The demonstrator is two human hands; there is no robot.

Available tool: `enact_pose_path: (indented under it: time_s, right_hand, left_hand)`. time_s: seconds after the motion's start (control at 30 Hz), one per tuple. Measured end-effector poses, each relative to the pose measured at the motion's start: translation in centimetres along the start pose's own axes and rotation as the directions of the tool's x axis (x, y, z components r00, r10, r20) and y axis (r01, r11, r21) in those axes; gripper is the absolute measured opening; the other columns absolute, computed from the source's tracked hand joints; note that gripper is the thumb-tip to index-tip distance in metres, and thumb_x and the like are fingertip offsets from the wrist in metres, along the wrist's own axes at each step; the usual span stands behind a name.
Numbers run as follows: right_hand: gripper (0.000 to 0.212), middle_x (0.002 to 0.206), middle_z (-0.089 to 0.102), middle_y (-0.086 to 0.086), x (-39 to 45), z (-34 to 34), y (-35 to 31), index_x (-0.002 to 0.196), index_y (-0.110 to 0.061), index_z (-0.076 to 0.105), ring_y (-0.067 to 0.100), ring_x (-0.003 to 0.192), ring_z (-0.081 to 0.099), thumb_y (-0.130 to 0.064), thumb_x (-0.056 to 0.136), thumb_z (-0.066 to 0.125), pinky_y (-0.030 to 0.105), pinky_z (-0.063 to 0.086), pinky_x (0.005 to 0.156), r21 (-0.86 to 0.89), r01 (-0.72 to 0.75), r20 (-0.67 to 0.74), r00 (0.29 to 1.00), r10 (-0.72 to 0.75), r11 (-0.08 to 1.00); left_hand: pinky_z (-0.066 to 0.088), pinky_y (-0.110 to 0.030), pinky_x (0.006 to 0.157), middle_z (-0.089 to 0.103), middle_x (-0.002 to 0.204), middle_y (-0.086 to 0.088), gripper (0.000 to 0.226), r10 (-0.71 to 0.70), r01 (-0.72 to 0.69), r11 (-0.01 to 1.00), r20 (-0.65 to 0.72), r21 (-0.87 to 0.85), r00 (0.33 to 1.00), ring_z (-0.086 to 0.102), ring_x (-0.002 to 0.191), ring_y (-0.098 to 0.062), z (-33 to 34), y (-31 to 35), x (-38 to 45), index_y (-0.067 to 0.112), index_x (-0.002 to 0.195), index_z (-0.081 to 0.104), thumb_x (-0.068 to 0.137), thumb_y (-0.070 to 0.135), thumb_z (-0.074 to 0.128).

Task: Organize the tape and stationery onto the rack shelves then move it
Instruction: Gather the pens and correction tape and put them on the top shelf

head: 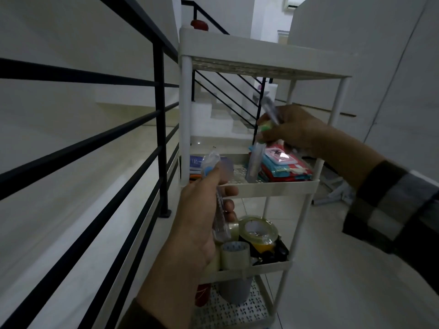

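Observation:
A white plastic rack [268,187] with several shelves stands in front of me. My left hand [202,210] grips a clear packet of pens [215,186] in front of the second shelf. My right hand [294,129] holds another clear stationery packet [269,108] above that shelf, over red and blue wipe packs [285,169]. Clear tape rolls [257,230] and a yellow roll [263,246] lie on the third shelf. A grey roll [234,290] stands on the bottom shelf. The top shelf looks bare from below.
A black metal railing [159,119] runs along the left, close to the rack, with stairs [221,119] behind. White walls and a tiled floor [332,269] lie to the right. A red object [199,24] sits behind the rack's top.

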State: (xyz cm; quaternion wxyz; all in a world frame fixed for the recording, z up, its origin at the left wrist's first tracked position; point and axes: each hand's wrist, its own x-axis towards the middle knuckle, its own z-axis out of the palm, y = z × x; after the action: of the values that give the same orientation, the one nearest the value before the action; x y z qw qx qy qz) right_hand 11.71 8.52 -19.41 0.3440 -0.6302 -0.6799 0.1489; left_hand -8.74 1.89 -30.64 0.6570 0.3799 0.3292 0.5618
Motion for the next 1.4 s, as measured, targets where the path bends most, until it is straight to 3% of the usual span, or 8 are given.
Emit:
enact_pose_path:
  time_s: [0.27,0.37,0.5,0.63,0.8,1.0,1.23,1.4]
  right_hand:
    - [0.033,0.110,0.071,0.030,6.6,2.9,-1.3,0.114,0.002,0.067,0.031,0.078,0.063,-0.019,0.090,0.076,0.030,0.047,0.060,-0.294,-0.089,0.334,0.923,0.189,0.952]
    - [0.023,0.103,0.072,0.017,6.9,2.8,-1.6,0.112,-0.007,0.065,0.022,0.078,0.066,-0.017,0.093,0.072,0.024,0.047,0.057,-0.282,-0.062,0.257,0.957,0.137,0.958]
    - [0.028,0.097,0.068,0.008,6.1,1.8,-1.3,0.114,-0.010,0.062,0.017,0.081,0.071,-0.015,0.090,0.076,0.022,0.053,0.052,-0.159,0.072,-0.092,0.992,-0.088,0.985]
    - [0.037,0.094,0.068,0.008,5.0,2.8,0.0,0.105,-0.006,0.068,0.020,0.078,0.069,-0.021,0.078,0.086,0.033,0.061,0.067,-0.404,0.142,-0.252,0.932,-0.259,0.904]
    - [0.031,0.088,0.069,0.013,3.7,5.1,1.9,0.092,-0.003,0.071,0.025,0.072,0.065,-0.028,0.077,0.080,0.042,0.061,0.070,-0.611,0.113,-0.161,0.951,-0.263,0.784]
    - [0.027,0.088,0.058,0.008,3.5,6.2,1.8,0.088,-0.012,0.052,0.015,0.068,0.051,-0.028,0.087,0.075,0.027,0.043,0.058,-0.683,0.161,0.010,0.978,-0.211,0.713]
    - [0.032,0.075,0.054,0.002,4.1,7.5,1.6,0.087,-0.013,0.053,0.017,0.069,0.061,-0.038,0.092,0.071,0.030,0.055,0.064,-0.723,0.151,0.128,0.988,-0.084,0.674]
    - [0.051,0.072,0.061,0.006,4.6,5.8,0.0,0.076,-0.009,0.060,0.015,0.060,0.056,-0.058,0.086,0.071,0.028,0.046,0.056,-0.535,0.116,0.039,0.993,-0.113,0.837]
  left_hand:
    - [0.041,-0.025,0.042,0.066,0.076,-0.006,0.033,0.005,-0.006,0.999,-0.007,-0.044,1.000,0.050,0.048,-0.012,-0.7,0.1,0.4,0.010,0.108,0.063,0.098,0.042,0.065]
    - [0.042,-0.025,0.043,0.067,0.076,-0.007,0.033,0.014,-0.014,0.999,-0.003,-0.031,1.000,0.050,0.049,-0.013,-0.8,0.1,0.4,0.010,0.106,0.064,0.098,0.041,0.064]
    - [0.042,-0.025,0.043,0.067,0.075,-0.006,0.031,0.013,-0.013,0.999,-0.020,-0.030,1.000,0.050,0.048,-0.013,-1.1,0.0,0.6,0.010,0.104,0.065,0.099,0.040,0.064]
    - [0.042,-0.025,0.042,0.067,0.074,-0.006,0.030,0.009,-0.010,0.999,-0.022,-0.033,1.000,0.050,0.048,-0.012,-0.9,-0.1,0.6,0.011,0.104,0.064,0.099,0.040,0.065]
    - [0.042,-0.024,0.043,0.066,0.074,-0.007,0.029,0.014,-0.015,0.999,-0.011,-0.049,1.000,0.050,0.047,-0.012,-0.4,-0.2,0.5,0.010,0.104,0.063,0.099,0.039,0.065]
    - [0.042,-0.025,0.043,0.067,0.074,-0.005,0.029,0.006,-0.006,0.999,0.001,-0.049,1.000,0.051,0.048,-0.012,-0.4,-0.4,0.5,0.011,0.106,0.063,0.099,0.039,0.064]
    - [0.046,-0.026,0.046,0.070,0.077,-0.006,0.027,-0.001,0.002,1.000,0.054,-0.020,0.999,0.053,0.052,-0.012,-0.3,-0.3,0.3,0.012,0.109,0.063,0.099,0.037,0.066]
    - [0.050,-0.028,0.049,0.071,0.082,-0.009,0.018,-0.023,0.025,0.999,0.072,-0.026,0.997,0.056,0.054,-0.014,-0.4,-0.6,0.5,0.010,0.116,0.061,0.104,0.023,0.058]
